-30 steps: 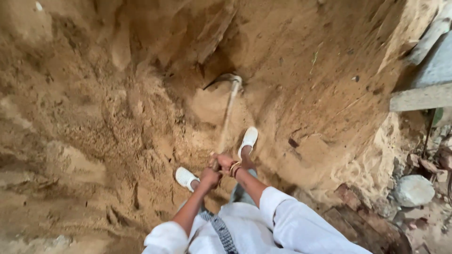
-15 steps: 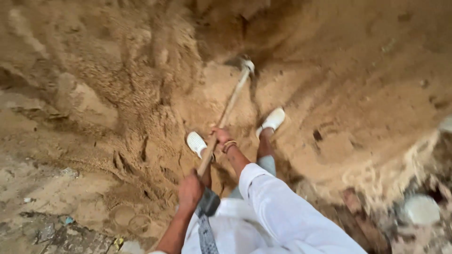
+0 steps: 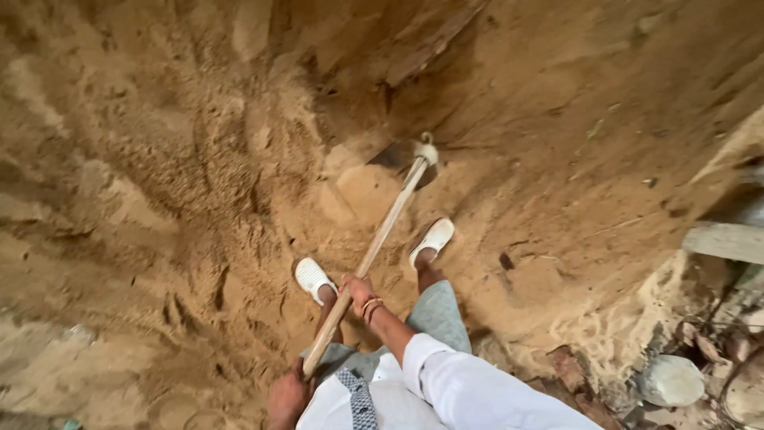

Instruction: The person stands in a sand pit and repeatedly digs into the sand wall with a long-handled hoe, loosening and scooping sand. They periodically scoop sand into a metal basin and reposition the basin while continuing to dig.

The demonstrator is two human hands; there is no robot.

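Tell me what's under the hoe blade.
Loose sand lies under the hoe blade, which is dug into the pile. The blade's edge is buried, so anything beneath it is hidden. Both hands, right and left, grip the handle.

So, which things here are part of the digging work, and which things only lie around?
In use: hoe, held by left hand and right hand; sand heap.

Lying about: grey stone, broken bricks, concrete slab.
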